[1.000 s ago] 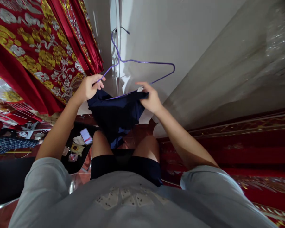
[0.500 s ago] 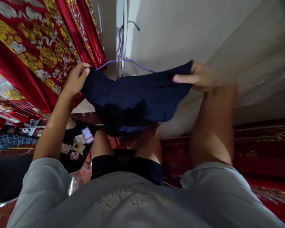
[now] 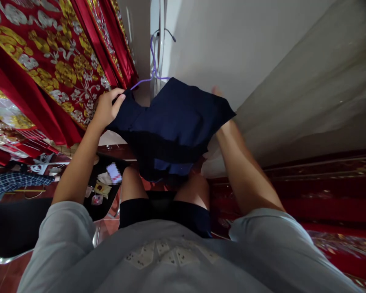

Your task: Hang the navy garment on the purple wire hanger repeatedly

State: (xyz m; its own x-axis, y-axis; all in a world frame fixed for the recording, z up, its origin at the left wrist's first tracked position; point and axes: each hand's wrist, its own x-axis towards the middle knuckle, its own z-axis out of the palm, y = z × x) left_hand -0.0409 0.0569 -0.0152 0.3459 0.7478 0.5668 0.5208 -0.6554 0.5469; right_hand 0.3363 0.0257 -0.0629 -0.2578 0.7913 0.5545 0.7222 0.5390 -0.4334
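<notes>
A dark navy garment (image 3: 183, 114), which looks like a shirt, hangs in front of me from a thin purple hanger (image 3: 154, 73). My left hand (image 3: 108, 108) pinches its upper left corner between thumb and fingers. On the other side, my right hand (image 3: 216, 91) is behind the cloth, with only a blurred fingertip above its upper edge and the wrist below. The cloth hides whether those fingers grip it. The hanger's left arm shows beside the cloth, while most of its right arm is covered.
Red cloth with gold and silver flowers (image 3: 65, 73) hangs at the left. A pale wall (image 3: 247, 40) and a thin metal pole (image 3: 161, 44) stand behind the hanger. Small packets (image 3: 102, 189) lie on a black seat (image 3: 102, 209) at lower left, near a blue checked cloth (image 3: 18, 183).
My right hand has moved left and gone behind the cloth. The garment's right side has shifted left and now covers the hanger's right arm. My left hand has moved slightly right, still pinching.
</notes>
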